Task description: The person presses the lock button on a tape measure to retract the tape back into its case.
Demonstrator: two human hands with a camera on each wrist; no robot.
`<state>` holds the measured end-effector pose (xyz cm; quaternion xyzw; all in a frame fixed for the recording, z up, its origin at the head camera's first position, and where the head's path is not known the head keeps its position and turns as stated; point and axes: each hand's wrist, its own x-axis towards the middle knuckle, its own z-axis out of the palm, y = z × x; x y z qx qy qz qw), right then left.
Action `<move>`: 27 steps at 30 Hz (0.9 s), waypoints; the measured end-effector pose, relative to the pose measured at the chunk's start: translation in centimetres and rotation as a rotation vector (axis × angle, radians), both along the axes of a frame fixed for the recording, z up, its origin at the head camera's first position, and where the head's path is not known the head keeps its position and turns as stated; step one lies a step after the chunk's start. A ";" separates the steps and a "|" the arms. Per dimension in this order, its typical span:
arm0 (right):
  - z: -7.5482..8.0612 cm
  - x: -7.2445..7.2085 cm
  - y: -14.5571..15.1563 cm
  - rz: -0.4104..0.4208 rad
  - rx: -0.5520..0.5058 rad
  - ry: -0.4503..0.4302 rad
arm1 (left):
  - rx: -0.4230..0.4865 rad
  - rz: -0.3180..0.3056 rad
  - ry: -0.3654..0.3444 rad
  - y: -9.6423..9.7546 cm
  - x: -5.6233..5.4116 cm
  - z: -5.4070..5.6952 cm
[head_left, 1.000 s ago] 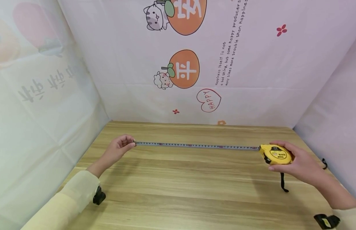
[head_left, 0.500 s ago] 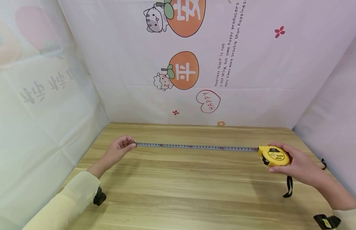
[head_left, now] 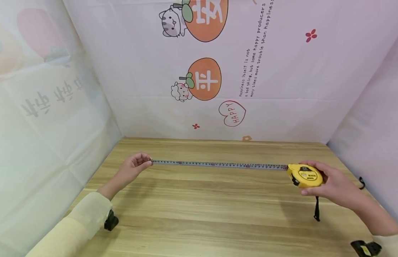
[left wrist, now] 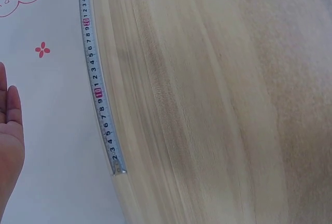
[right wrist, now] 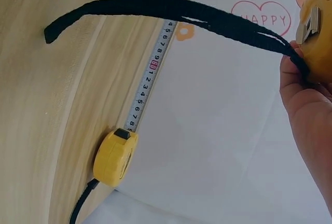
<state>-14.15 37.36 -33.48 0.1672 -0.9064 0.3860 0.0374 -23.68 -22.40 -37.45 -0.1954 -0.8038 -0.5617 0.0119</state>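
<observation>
My right hand (head_left: 338, 185) grips a yellow tape measure (head_left: 305, 176) by its case, with a black wrist strap (head_left: 317, 210) hanging below. Its metal blade (head_left: 199, 164) stretches left across the table. Thumb and fingers of my left hand (head_left: 131, 167) pinch the blade's end. In the right wrist view, the gripped case is partly cut off at the right edge. A second yellow tape measure (right wrist: 115, 156) lies on the table there, its blade (right wrist: 145, 84) drawn out. The left wrist view shows a blade with a hooked end (left wrist: 118, 168) beside my hand; the pinch itself is out of view.
A wood-grain table (head_left: 199, 214) spreads under both hands. White printed cloth (head_left: 266, 117) stands upright behind it, with more cloth at both sides. A black strap (head_left: 362, 182) shows at the table's right edge. Each wrist wears a black camera (head_left: 111, 219).
The yellow case in my right hand has shifted slightly left and down, and its strap has swung. My left hand is nearly still, the blade still stretched between the hands.
</observation>
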 end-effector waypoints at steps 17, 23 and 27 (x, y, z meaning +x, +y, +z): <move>0.1 0.1 -1.1 0.016 0.019 0.052 | 0.005 -0.026 0.007 0.0 -0.5 -0.3; -0.1 -0.1 -1.4 0.055 -0.007 0.071 | 0.019 -0.033 0.005 0.2 -0.4 -0.1; -0.1 -0.2 -1.4 0.094 -0.024 0.070 | 0.020 -0.031 0.012 0.2 -0.4 0.0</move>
